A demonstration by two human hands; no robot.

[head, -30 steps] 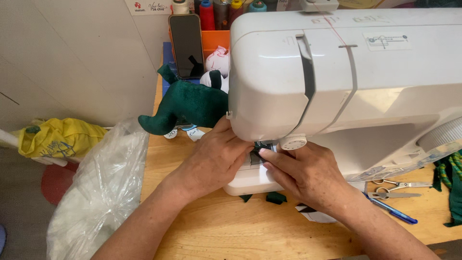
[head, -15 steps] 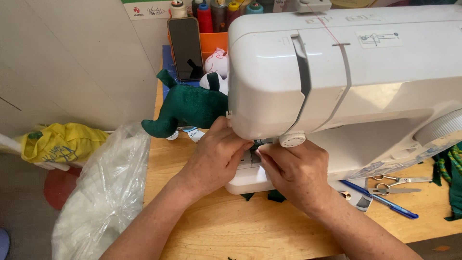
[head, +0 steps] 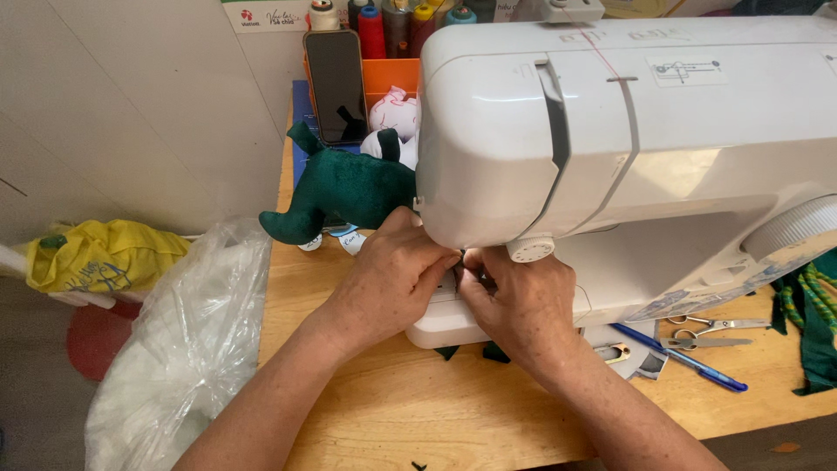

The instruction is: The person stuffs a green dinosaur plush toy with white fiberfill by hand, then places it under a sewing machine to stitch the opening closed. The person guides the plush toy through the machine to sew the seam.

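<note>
- Wooden table (head: 418,419) nearest, bare in front, clear plastic bag (head: 183,349) hanging off its left edge
- Left hand (head: 384,283) and right hand (head: 523,301) side by side on bed of white sewing machine (head: 610,131), fingertips meeting under needle area, pinching something small and dark; can't tell what
- Blue pen (head: 689,362) and small scissors (head: 711,331) right of machine base
- Dark green stuffed toy (head: 344,192) just behind left hand, touching machine
- Phone (head: 333,85) upright and thread spools (head: 384,22) at far edge

Glossy white plastic sewing machine (head: 628,148), matt wooden table (head: 418,410), plush green cloth toy (head: 344,192)
</note>
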